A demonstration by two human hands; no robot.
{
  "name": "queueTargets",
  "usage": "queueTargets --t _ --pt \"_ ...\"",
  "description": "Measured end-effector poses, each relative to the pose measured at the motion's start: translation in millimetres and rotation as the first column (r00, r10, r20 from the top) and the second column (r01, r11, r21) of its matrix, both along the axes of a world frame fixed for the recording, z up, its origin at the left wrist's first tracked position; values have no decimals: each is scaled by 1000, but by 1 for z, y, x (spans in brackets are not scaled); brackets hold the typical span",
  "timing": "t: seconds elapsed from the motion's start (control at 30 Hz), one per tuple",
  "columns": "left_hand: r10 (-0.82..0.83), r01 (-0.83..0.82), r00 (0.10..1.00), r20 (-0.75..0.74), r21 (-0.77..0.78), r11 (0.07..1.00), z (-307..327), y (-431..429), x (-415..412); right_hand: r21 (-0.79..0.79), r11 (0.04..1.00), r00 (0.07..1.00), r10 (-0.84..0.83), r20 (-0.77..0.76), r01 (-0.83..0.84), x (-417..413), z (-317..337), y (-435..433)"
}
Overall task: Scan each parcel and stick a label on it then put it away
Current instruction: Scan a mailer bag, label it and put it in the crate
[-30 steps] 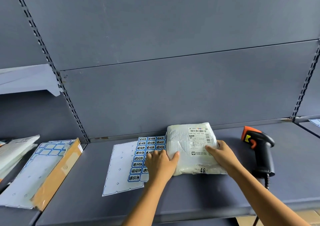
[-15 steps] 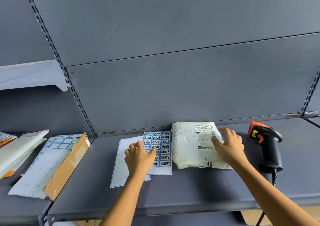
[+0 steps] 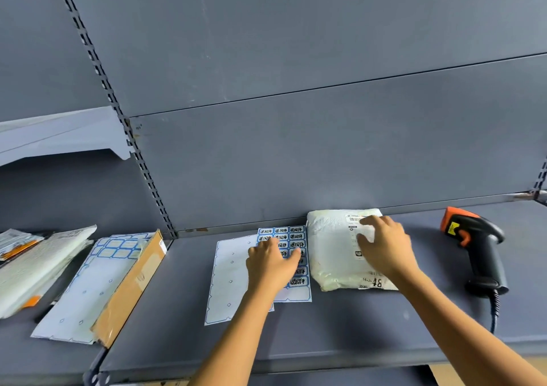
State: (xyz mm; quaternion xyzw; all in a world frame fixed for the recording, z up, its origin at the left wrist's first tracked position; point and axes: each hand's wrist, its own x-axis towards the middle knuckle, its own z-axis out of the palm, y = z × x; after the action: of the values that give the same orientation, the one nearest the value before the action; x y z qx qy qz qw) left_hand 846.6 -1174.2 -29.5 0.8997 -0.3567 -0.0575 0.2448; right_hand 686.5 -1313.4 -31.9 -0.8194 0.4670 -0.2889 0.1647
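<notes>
A white plastic-wrapped parcel (image 3: 334,255) lies flat on the grey shelf (image 3: 355,326), printed side up; a blue-bordered label sheet (image 3: 297,236) lies just left, an orange-and-black scanner (image 3: 479,246) to its right.

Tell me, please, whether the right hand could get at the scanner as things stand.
Probably yes: the scanner lies just right of the parcel the right hand rests on, with only bare shelf between them.

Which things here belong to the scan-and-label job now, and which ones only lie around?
Job: white parcel under right hand; blue label sheet under left hand; barcode scanner.
Lying about: empty backing sheet; flat cardboard parcel; pile of mailers at the left.
</notes>
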Motion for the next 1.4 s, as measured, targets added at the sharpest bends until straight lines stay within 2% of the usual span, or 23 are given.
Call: queueTargets --t 0.07,0.13,0.2,0.27,0.37,0.43,0.5,0.6,0.7,0.77,0.83,1.03,1.2,1.4 --pt "-53 52 998 -29 -39 998 4 -15 -13 -98 976 981 -192 43 195 -22 4 -9" --pt "-103 102 994 -33 -42 994 4 -30 -25 -136 913 920 -367 134 384 -52 5 -21" --pt "-134 134 991 -17 -17 991 3 -38 -37 -75 850 847 -505 166 522 -81 1 -35" --pt "-154 154 988 13 9 988 -1 -44 -44 98 803 792 -596 133 588 -101 -2 -42" --pt "-158 156 987 -31 -48 987 -8 -49 -49 359 766 793 -601 103 534 -108 -2 -42" --pt "-149 139 984 -100 -99 985 -8 -49 -52 427 764 815 -572 97 485 -111 -2 -45" --pt "-113 90 967 -231 -108 990 -7 -52 -50 514 748 820 -556 138 421 -116 2 -51" --pt "-55 -17 842 -536 -129 992 -8 -61 -40 656 724 828 -491 272 213 -119 10 -50" --pt "-57 -77 744 -666 -171 982 -8 -67 -35 727 685 805 -403 435 -50 -111 21 -35" --pt "-63 -143 716 -695 -234 962 -10 -68 -37 713 675 771 -345 535 -192 -102 32 -23" --pt "-110 -178 713 -693 -330 927 -13 -69 -40 672 701 771 -283 571 -240 -94 42 -15" --pt "-326 -58 756 -568 -554 831 -12 -66 -44 446 887 848 -143 511 -119 -79 62 7" --pt "-363 -34 739 -568 -569 821 -13 -65 -43 329 941 908 -71 413 -77 -74 69 26" --pt "-385 -5 736 -557 -574 819 -11 -64 -44 292 956 940 -80 333 -22 -73 69 29"
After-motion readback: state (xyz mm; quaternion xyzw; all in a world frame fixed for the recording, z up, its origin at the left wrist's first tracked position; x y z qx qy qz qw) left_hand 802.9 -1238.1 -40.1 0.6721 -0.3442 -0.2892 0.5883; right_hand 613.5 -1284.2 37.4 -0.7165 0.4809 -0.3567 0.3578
